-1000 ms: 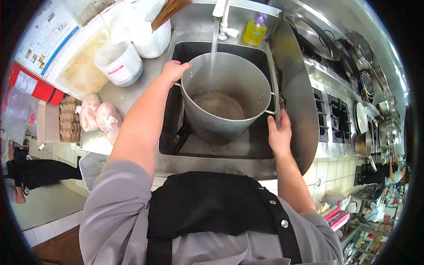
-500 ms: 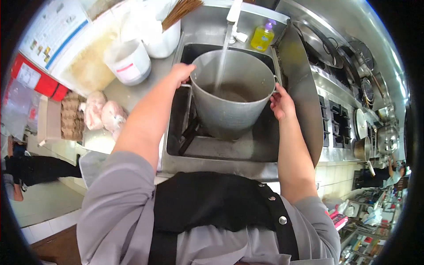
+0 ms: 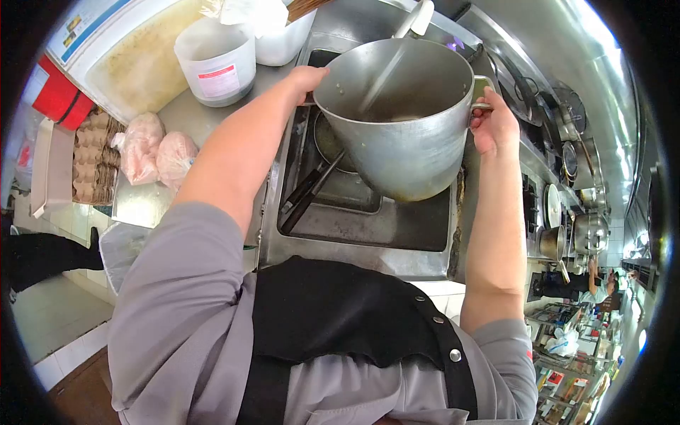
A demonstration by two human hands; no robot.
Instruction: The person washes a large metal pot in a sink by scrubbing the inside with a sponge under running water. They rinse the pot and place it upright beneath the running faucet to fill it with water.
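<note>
A large metal stockpot (image 3: 404,152) is held up over the sink (image 3: 368,234), tilted a little to one side. My left hand (image 3: 309,81) grips it at the left by its handle, which is mostly hidden. On the right, my right hand (image 3: 496,124) is closed around the other loop handle. Water streams from the faucet (image 3: 418,20) into the pot. Below it in the sink lie pans with dark handles (image 3: 312,191), partly covered by the pot.
Left of the sink stand a white plastic bucket (image 3: 216,67) and bagged pale pink food (image 3: 142,145). Egg trays (image 3: 94,156) sit farther left. A metal partition and stove with pots (image 3: 552,241) are on the right. Other people are partly visible at both sides.
The stockpot has risen and shifted right in view, both hands moving with it. It now tilts, and the pan handles in the sink show more. The soap bottle is mostly hidden behind the pot.
</note>
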